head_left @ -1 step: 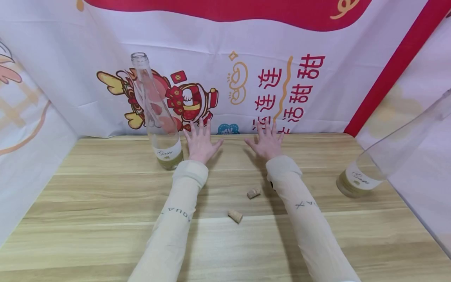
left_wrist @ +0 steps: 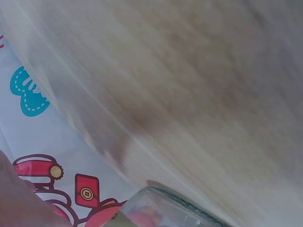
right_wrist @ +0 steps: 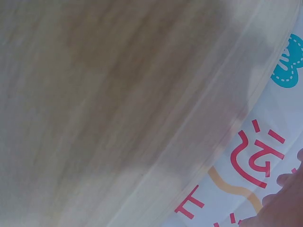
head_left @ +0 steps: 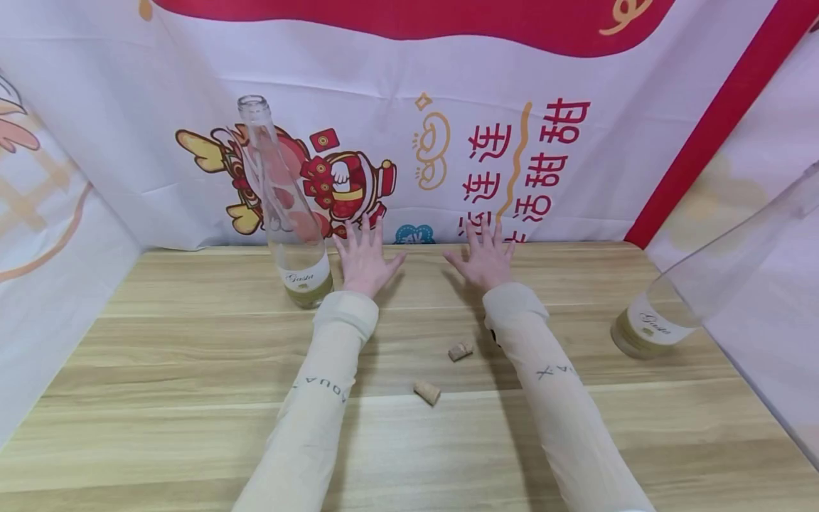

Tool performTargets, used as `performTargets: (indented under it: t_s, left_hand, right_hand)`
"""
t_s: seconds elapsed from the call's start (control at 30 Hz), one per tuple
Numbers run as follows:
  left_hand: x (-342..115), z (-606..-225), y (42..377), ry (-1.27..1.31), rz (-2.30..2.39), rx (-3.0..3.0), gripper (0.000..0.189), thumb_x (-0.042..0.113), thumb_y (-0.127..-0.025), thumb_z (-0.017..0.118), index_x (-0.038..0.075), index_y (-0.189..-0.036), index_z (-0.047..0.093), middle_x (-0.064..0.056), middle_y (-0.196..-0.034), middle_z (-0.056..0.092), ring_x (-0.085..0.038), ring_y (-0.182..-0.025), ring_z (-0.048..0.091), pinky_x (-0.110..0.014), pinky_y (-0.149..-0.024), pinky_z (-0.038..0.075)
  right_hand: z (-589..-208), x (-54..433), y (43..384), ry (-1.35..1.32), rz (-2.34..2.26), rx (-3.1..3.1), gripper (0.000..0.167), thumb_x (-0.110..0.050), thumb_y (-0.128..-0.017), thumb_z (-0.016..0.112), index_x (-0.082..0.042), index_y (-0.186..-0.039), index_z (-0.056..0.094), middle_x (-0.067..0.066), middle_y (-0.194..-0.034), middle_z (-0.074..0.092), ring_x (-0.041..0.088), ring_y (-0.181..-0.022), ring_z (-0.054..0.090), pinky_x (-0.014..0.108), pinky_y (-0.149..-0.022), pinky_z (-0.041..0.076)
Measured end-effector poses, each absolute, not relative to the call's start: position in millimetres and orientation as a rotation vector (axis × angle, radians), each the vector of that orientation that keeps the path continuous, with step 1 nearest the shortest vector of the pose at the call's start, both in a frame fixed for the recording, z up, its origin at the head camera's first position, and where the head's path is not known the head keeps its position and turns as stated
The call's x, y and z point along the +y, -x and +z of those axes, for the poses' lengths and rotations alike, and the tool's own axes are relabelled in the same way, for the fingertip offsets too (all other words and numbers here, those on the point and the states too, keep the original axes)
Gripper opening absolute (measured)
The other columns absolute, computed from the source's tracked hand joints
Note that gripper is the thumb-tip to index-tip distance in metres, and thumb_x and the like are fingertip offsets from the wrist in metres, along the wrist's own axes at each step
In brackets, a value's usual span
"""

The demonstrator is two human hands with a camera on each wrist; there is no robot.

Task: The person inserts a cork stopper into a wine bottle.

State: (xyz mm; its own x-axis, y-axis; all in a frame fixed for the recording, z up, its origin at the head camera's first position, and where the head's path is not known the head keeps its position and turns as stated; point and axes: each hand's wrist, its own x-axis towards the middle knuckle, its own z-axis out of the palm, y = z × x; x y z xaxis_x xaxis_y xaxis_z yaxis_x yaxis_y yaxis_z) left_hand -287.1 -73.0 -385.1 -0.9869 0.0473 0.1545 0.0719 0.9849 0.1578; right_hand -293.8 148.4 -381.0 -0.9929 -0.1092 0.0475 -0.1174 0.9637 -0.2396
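Note:
My left hand (head_left: 366, 264) is spread with straight fingers toward the back of the table, holding nothing. Just left of it stands a clear glass bottle (head_left: 306, 276) with a white label and an uncapped mouth; its base also shows at the bottom of the left wrist view as clear glass (left_wrist: 163, 208). My right hand (head_left: 485, 264) is likewise spread and holds nothing. Between the forearms lie two corks: one (head_left: 460, 351) near the right sleeve, the other (head_left: 427, 392) closer to me. Farther right, a second labelled clear bottle (head_left: 655, 321) stands apart from both hands.
The wood-grain table (head_left: 192, 384) ends at the back against a white cloth (head_left: 384, 71) printed with red figures and characters. Similar cloth hangs at both sides. The right bottle's upper part reaches the right edge of the head view.

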Motion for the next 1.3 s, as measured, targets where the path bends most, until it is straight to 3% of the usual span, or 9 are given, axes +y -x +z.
performTargets:
  t_s: [0.27,0.43,0.7,0.9,1.13,1.3]
  left_hand:
    - [-71.5,-386.6,289.4,0.133,-0.241,-2.964,0.085,0.062,-0.084,0.044,0.017,-0.147,0.008,-0.011,-0.152,0.006,-0.039,-0.136,0.001,-0.059,-0.106,0.003]
    - [-69.3,-381.5,284.6,0.288,-0.339,-2.949,0.079,0.05,-0.088,0.05,0.008,-0.145,0.017,-0.015,-0.15,0.015,-0.038,-0.136,0.008,-0.055,-0.108,0.007]
    - [-68.7,-349.8,263.3,0.531,-0.473,-2.828,0.063,0.031,-0.089,0.056,-0.003,-0.136,0.032,-0.023,-0.139,0.035,-0.035,-0.13,0.029,-0.043,-0.109,0.022]
    - [-75.9,-319.1,242.1,0.572,-0.612,-2.661,0.049,0.025,-0.088,0.057,-0.003,-0.127,0.044,-0.019,-0.126,0.051,-0.031,-0.119,0.045,-0.04,-0.102,0.035]
    - [-90.2,-290.6,219.3,0.443,-0.662,-2.582,0.047,0.028,-0.089,0.057,0.003,-0.127,0.047,-0.015,-0.124,0.054,-0.028,-0.115,0.049,-0.042,-0.095,0.042]
    - [-103.4,-277.5,206.4,0.44,-0.674,-2.424,0.043,0.025,-0.087,0.06,0.001,-0.122,0.051,-0.015,-0.118,0.058,-0.028,-0.108,0.054,-0.041,-0.088,0.047]
  right_hand:
    - [-382.0,151.3,297.2,-0.208,0.424,-3.024,0.079,-0.058,-0.088,0.042,-0.015,-0.147,0.011,0.015,-0.151,0.005,0.035,-0.137,-0.003,0.059,-0.105,-0.004]
    - [-375.9,149.7,296.9,-0.282,0.457,-2.95,0.075,-0.05,-0.088,0.049,-0.01,-0.144,0.021,0.015,-0.149,0.017,0.034,-0.136,0.013,0.054,-0.109,0.009]
    - [-356.4,135.2,286.2,-0.316,0.759,-2.932,0.07,-0.041,-0.088,0.055,-0.001,-0.139,0.028,0.019,-0.143,0.029,0.032,-0.132,0.026,0.045,-0.108,0.023]
    - [-345.6,115.2,278.5,-0.369,0.865,-2.911,0.066,-0.035,-0.087,0.059,0.003,-0.135,0.034,0.021,-0.137,0.037,0.032,-0.127,0.034,0.043,-0.106,0.028]
    - [-335.4,87.9,269.9,-0.494,0.844,-2.915,0.066,-0.035,-0.086,0.061,0.003,-0.134,0.035,0.019,-0.136,0.039,0.03,-0.125,0.037,0.039,-0.105,0.031]
    - [-326.1,65.9,264.3,-0.582,0.839,-2.879,0.067,-0.035,-0.086,0.061,0.003,-0.134,0.034,0.019,-0.134,0.041,0.029,-0.124,0.037,0.037,-0.105,0.03]
